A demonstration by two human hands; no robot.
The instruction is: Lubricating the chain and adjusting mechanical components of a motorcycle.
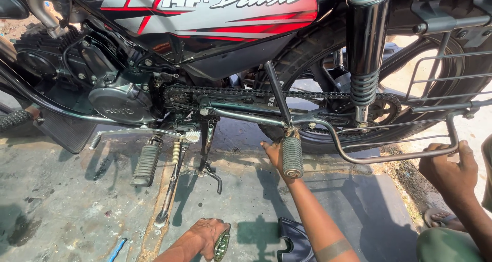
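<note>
The left hand rested at the six o'clock edge of the view, its fingers curled shut around a small greenish object pressed against the concrete floor; what that object was could not be told. The right hand reached up toward the centre, its forearm running down to five o'clock, and lay against the rear footpeg of the motorcycle. The peg hid most of the fingers, so how far they were closed could not be told.

The drive chain ran bare above that hand, from the engine at nine o'clock to the rear sprocket at three o'clock. The shock absorber stood at one o'clock. The front footpeg and the side stand hung at eight o'clock.

At four o'clock another person's hand gripped the guard rail of the bike. A dark plastic cover lay on the floor just right of the left hand, and a blue tool lay at seven o'clock.
</note>
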